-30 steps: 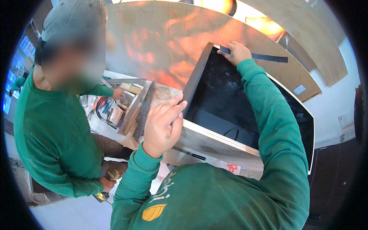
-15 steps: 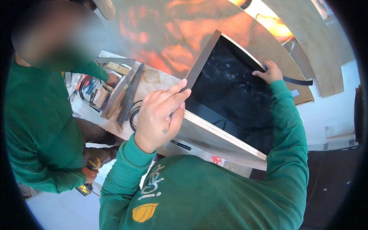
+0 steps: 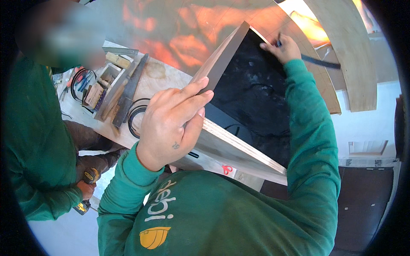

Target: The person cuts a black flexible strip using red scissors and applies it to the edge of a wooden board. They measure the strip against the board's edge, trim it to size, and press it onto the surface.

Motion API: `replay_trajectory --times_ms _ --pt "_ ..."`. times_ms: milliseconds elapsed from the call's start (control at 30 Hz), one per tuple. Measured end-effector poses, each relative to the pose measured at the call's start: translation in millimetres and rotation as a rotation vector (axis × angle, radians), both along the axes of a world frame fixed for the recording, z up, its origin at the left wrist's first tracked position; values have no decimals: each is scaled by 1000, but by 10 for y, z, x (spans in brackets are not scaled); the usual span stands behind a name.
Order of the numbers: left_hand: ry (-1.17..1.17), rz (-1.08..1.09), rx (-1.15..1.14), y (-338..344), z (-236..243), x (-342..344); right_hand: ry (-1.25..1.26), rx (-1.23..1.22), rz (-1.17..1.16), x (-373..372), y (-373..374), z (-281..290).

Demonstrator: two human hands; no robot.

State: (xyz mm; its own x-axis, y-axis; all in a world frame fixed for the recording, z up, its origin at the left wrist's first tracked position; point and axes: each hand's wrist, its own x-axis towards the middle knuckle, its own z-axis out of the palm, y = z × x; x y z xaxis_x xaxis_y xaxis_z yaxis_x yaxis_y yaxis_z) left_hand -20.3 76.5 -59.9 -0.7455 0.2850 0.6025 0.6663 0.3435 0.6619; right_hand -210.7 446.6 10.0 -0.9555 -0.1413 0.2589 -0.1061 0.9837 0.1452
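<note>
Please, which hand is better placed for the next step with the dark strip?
Likely the right hand: it grips the dark strip near the far edge of the black piece. The left hand is at its left corner, away from the strip.

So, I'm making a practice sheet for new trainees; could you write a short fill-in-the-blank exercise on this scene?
1. The dark strip is held in the person's ____.
2. Beside the person's left hand lies a coil coloured ____.
3. The handles of the scissors are ____.
4. The person's sleeves are ____.

Missing words: right hand; black; red; green.
</note>
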Motion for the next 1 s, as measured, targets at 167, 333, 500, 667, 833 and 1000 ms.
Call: replay_trajectory --times_ms 167,333,500,667,833,1000 --pt "38 39 59 38 -49 -5 -95 17 -1 -283 -482 67" --pt "58 58 114 46 -72 -11 -81 60 -46 -113 -329 77" --pt "53 48 129 52 -84 -10 -92 109 -183 389 406 75" --pt "1 12 77 14 -35 26 -135 174 -366 1071 1093 58" --pt "2 8 84 15 -32 11 -94 142 -404 1516 1645 39" --pt "-7 -16 84 1 -72 -8 7 86 -281 1469 1530 -18"
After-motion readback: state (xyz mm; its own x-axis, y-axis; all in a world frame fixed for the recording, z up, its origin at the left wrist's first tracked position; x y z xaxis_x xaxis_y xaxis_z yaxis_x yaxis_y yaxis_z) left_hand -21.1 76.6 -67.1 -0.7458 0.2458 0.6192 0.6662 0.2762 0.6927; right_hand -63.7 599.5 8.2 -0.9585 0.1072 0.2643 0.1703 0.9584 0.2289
